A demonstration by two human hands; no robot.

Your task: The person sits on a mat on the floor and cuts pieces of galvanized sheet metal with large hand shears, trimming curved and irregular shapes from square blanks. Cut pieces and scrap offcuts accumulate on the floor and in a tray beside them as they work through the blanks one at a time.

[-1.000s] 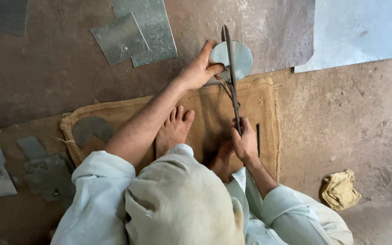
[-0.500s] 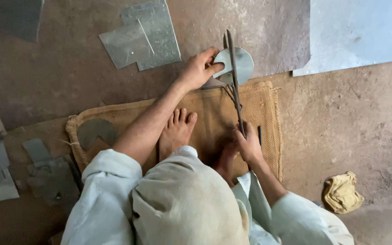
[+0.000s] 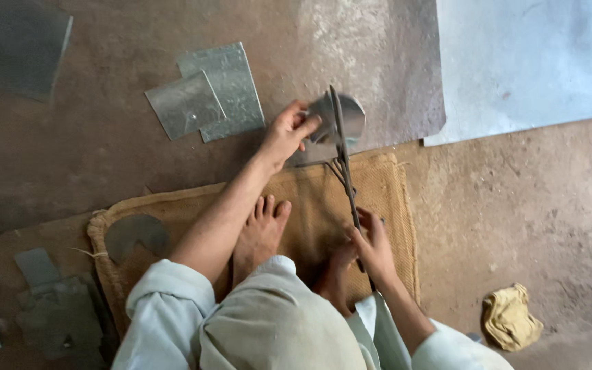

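A person seated on a burlap mat on a dirt floor works a round sheet-metal disc with long metal shears, seen from directly above. Much is hidden: the person's head covering and pale sleeves fill the lower middle of the view, the lower handle of the shears disappears behind the right hand, and the blades' meeting point with the disc is hard to make out behind the left hand's fingers. One bare foot lies flat on the mat; the other is largely covered by the right wrist.

The left hand reaches forward with the arm stretched nearly straight, its fingers closed on the near edge of the disc, holding it just past the far end of the mat. The right hand sits close to the body, fingers wrapped around the shears' handles, the tool running away from the person toward the disc.

Two overlapping rectangular metal sheets lie on the floor beyond the mat to the left; a large pale sheet covers the upper right corner. A half-round metal offcut rests on the mat's left end, with grey scraps beside it, partly cut off at the frame's edge. A crumpled yellow cloth lies at lower right.
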